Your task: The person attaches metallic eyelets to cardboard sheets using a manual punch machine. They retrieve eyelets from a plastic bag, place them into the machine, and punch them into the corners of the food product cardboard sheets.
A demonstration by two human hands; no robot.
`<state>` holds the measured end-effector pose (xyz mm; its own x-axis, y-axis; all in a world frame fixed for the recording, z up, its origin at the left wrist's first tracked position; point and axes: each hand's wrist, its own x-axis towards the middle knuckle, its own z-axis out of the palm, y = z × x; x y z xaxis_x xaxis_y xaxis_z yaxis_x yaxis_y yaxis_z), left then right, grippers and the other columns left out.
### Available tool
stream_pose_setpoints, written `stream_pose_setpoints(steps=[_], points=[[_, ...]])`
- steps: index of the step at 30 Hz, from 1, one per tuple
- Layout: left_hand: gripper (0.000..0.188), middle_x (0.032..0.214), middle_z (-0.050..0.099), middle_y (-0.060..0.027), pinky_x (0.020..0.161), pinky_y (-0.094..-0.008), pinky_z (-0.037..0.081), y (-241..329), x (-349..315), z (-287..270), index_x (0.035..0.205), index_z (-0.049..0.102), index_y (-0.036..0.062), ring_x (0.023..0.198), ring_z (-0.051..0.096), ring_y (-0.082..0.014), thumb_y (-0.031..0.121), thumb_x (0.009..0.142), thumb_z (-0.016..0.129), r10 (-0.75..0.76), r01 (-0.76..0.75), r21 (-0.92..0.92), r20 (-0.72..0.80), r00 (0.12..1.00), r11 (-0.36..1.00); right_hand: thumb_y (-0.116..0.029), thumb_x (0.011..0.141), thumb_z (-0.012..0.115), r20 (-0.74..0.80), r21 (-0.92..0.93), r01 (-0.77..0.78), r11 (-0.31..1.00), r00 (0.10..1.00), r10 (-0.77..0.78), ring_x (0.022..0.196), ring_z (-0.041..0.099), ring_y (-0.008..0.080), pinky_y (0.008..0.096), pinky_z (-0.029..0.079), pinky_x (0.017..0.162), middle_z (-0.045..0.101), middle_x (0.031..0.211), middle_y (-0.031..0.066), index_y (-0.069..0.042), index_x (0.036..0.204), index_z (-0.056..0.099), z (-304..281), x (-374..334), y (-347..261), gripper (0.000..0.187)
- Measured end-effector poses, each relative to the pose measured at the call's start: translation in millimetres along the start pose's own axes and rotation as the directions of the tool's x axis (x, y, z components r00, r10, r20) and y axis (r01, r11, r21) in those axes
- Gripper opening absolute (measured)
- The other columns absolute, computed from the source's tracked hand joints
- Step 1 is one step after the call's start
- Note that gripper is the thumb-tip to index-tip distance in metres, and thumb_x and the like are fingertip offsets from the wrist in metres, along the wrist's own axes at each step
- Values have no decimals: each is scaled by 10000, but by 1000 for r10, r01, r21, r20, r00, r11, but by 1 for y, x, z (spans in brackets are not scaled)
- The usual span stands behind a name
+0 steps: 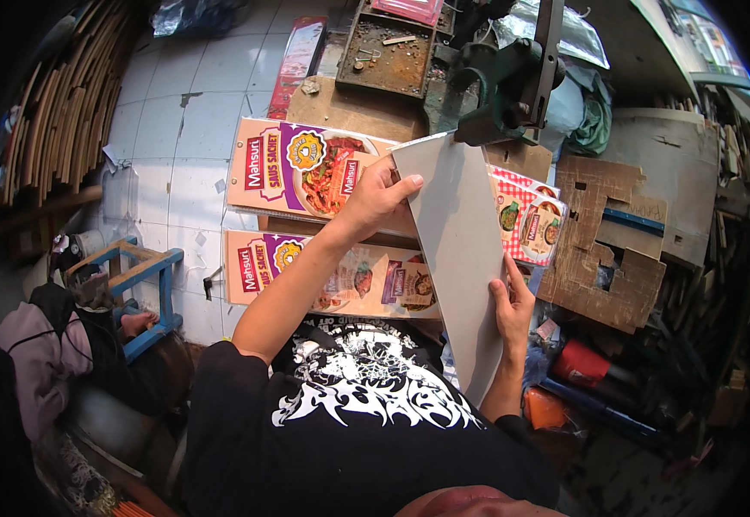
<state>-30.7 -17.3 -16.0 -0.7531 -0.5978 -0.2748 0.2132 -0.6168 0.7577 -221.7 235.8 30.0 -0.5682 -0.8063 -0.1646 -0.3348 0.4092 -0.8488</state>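
Note:
Both hands hold a long grey-white flat panel, tilted across the front of my body. My left hand grips its left edge near the far end, thumb on the face. At the nearer right edge, my right hand has its thumb on the panel and its other fingers partly hidden. The panel's far end lies at the foot of a dark green hand press; whether they touch I cannot tell. Beneath my left arm are two stacks of printed food-picture boards, an upper one and a lower one.
A red-checked printed board shows right of the panel. Beyond lies a rusty metal tray with small bits in it. Worn cardboard stands at right. A blue-framed stool and stacked wooden strips are at left.

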Motion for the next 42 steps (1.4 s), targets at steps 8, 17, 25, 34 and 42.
stream_pose_setpoints(steps=[8, 17, 25, 34, 42], points=[[402, 1179, 613, -115, 842, -360, 598, 9, -5, 9, 1301, 461, -24, 1010, 655, -180, 169, 970, 583, 53, -54, -40, -33, 998, 998, -49, 925, 650, 19, 176, -72, 982, 997, 70, 998, 629, 132, 266, 511, 856, 680, 1145, 115, -23, 1378, 538, 6, -5, -16, 467], [364, 1077, 668, -87, 733, -329, 614, -6, -75, -13, 1266, 495, 14, 911, 689, -155, 199, 970, 598, 62, -68, -95, -65, 996, 993, -167, 993, 592, 350, 172, -125, 977, 935, 58, 651, 594, 68, 222, 486, 576, 640, 789, 5, 8, 1137, 665, -19, 19, -24, 239], [275, 1156, 656, -105, 893, -389, 563, -23, -114, -53, 1238, 510, 43, 1045, 663, -226, 136, 982, 548, 230, -232, -509, -69, 971, 829, -141, 865, 719, -102, -382, 381, 842, 888, -448, 673, 635, 139, 285, 509, 657, 719, 844, 78, -60, 1013, 741, 12, 208, -59, 170], [229, 1124, 660, -130, 879, -421, 565, -19, -123, -55, 1191, 510, 33, 1021, 674, -249, 152, 996, 531, 223, -288, -493, -187, 957, 821, -283, 845, 678, 54, -787, 173, 592, 976, -213, 865, 695, 326, 416, 541, 775, 723, 856, 134, -145, 904, 778, 42, 256, -100, 180], [271, 1156, 654, -127, 872, -409, 571, -14, -126, -55, 1236, 498, 21, 1034, 673, -246, 163, 1005, 514, 224, -291, -456, -197, 954, 841, -104, 872, 663, 285, -256, 601, 757, 795, -535, 704, 634, 289, 379, 506, 629, 635, 860, 127, -73, 998, 673, 48, 229, -86, 131]])
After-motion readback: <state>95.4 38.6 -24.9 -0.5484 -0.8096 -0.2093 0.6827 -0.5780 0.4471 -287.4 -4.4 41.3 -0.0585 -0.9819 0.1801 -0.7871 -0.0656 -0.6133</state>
